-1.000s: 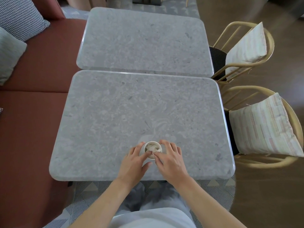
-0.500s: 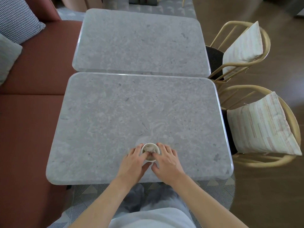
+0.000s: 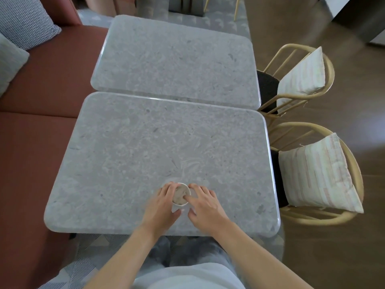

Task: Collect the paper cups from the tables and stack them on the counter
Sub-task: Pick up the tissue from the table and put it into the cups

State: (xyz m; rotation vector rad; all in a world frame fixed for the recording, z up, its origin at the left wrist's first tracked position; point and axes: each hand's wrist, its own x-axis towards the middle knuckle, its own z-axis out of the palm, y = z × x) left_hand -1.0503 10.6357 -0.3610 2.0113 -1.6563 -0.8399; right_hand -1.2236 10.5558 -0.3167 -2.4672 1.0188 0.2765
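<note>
The paper cup stands upright near the front edge of the near table, a small round white cup with a thin rolled rim and a mottled brown-and-white inside. The left hand curls round its left side, fingers against the wall and thumb low at the front. The right hand holds the other side, its forefinger reaching over the rim into the mouth and the other fingers spread on the far wall.

The near table is a grey speckled stone slab with rounded corners and a glossy bevelled edge; a 2nd table of the same stone sits just beyond it, edges almost touching. To the left runs a rust-red upholstered bench with a checked cushion. To the right stand 2 chairs of bent, pale golden tube, each carrying a striped cream fabric pillow. The floor is dark brown wood.
</note>
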